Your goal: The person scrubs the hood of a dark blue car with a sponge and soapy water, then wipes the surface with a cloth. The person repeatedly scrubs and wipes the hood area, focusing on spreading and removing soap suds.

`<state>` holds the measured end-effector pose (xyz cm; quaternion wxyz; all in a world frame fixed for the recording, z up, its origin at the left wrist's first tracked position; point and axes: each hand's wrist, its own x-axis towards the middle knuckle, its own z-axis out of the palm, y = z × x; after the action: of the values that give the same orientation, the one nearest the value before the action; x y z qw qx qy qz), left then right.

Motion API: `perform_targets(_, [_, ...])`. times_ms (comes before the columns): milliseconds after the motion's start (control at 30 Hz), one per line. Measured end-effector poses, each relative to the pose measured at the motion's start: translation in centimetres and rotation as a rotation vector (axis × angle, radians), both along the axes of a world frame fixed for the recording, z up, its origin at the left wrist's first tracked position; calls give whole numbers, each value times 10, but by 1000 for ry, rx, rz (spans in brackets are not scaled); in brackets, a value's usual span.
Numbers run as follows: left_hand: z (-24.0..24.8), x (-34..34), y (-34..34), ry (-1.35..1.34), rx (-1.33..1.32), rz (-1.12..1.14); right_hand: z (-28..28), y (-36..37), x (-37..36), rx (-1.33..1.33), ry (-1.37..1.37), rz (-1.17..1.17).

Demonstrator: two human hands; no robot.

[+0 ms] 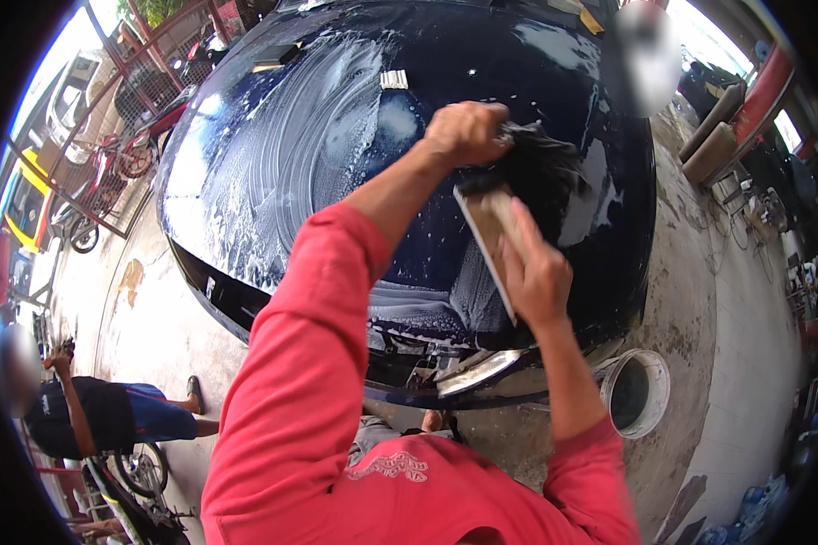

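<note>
In front of me is the dark blue car hood (436,218), wet and streaked with whitish suds, mostly on its left half. My left hand (468,134) is closed round a dark, dripping cloth (545,159), blurred by motion, above the hood's right half. My right hand (538,277) grips a long, flat sanding board (489,238) with a pale edge, tilted over the front of the hood. Its upper end meets the cloth or overlaps it in view; I cannot tell which.
On the hood lie a small white ridged block (394,80), a black block (277,56) and a yellowish piece (593,22). A white bucket (661,395) stands right of the bumper. Another person (82,413) is at lower left beside a motorcycle (141,481).
</note>
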<state>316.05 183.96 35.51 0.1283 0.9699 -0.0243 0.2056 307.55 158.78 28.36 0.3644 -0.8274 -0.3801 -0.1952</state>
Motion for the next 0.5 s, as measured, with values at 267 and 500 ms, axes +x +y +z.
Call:
perform_targets(267, [-7,-173,250,-155,-108,426,18,71,82,0,44,-249])
perform_targets(500, [-64,-309,365,-68,-160,542,-16,8,-63,3,-38,-78])
